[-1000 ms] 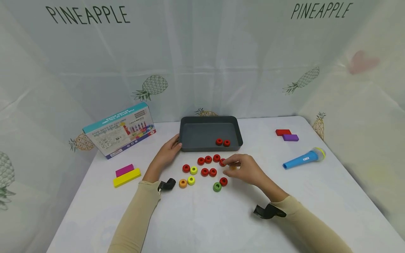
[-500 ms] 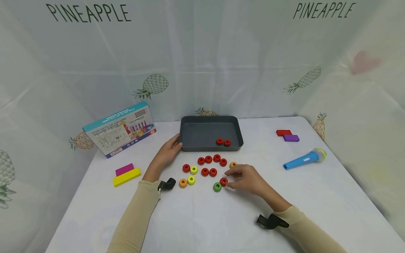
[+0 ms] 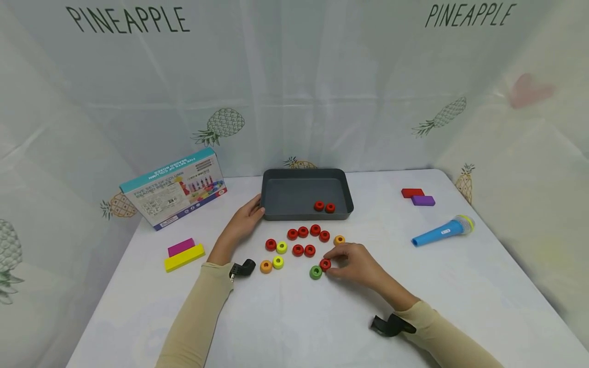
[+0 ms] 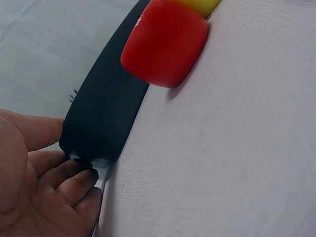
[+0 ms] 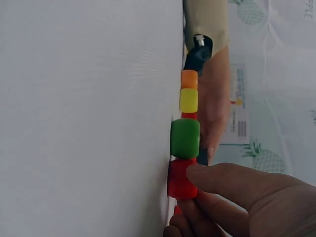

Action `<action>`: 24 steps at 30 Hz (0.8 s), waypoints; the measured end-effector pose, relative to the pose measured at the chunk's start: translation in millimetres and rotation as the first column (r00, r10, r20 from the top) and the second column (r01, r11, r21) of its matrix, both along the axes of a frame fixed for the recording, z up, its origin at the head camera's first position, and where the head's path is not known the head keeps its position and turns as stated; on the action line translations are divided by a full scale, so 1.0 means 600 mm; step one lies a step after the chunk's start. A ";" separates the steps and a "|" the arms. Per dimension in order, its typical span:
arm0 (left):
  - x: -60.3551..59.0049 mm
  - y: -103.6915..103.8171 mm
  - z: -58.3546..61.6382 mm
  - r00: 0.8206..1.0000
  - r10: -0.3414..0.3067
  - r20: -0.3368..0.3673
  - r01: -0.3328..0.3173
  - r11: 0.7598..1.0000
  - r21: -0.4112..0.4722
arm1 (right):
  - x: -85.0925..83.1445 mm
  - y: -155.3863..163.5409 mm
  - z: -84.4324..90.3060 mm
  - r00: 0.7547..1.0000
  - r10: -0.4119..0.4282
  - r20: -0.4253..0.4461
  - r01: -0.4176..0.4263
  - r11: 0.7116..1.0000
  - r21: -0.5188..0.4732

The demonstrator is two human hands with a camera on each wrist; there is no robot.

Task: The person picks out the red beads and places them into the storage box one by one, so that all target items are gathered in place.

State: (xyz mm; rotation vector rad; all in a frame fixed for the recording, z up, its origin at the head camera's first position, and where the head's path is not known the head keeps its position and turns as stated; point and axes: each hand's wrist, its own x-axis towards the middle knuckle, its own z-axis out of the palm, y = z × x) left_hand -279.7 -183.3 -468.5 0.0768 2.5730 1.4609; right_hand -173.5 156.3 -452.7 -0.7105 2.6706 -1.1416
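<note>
Head view: a person in tan sleeves works at a white tabletop (image 3: pixel 294 317) scattered with small coloured beads. The right hand (image 3: pixel 356 265) pinches a red bead (image 3: pixel 325 264) between thumb and fingertips, the grip narrow; the bead sits on the tabletop, touching a green bead (image 3: pixel 315 272). The left hand (image 3: pixel 243 221) rests with relaxed fingers against the near left corner of a dark tray (image 3: pixel 276 180), apparently to steady it (two red beads already lie inside). More red, yellow and orange beads sit between the hands. A toy box (image 3: pixel 172 188), pink and yellow blocks (image 3: pixel 184 254), red and purple blocks (image 3: pixel 417 197) and a blue toy microphone (image 3: pixel 443 230) lie well apart.

Left wrist view: fingers (image 4: pixel 74 180) lie loosely against the tray's (image 4: pixel 106 108) dark wall, holding nothing; a red bead (image 4: pixel 164 42) looms close by.

Right wrist view: the thumb (image 5: pixel 232 180) presses on the red bead (image 5: pixel 181 178), which stands just beside the green bead (image 5: pixel 185 138), with yellow and orange beads (image 5: pixel 188 91) beyond in line.
</note>
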 end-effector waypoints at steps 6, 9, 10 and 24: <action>-0.001 0.000 -0.002 1.000 0.000 0.014 -0.001 1.000 0.003 | 0.001 -0.001 -0.001 1.000 -0.009 -0.011 0.009 1.000 -0.005; -0.001 0.000 -0.001 1.000 -0.002 0.013 0.002 1.000 0.002 | 0.001 -0.001 0.002 1.000 -0.019 -0.004 0.019 1.000 -0.008; -0.001 0.000 -0.001 1.000 -0.002 0.011 0.002 1.000 0.001 | 0.001 -0.001 0.004 1.000 -0.026 -0.001 0.026 1.000 -0.006; 0.000 0.000 0.000 1.000 -0.001 0.000 0.001 1.000 0.003 | -0.035 0.004 0.041 0.997 -0.065 -0.032 0.063 0.997 -0.041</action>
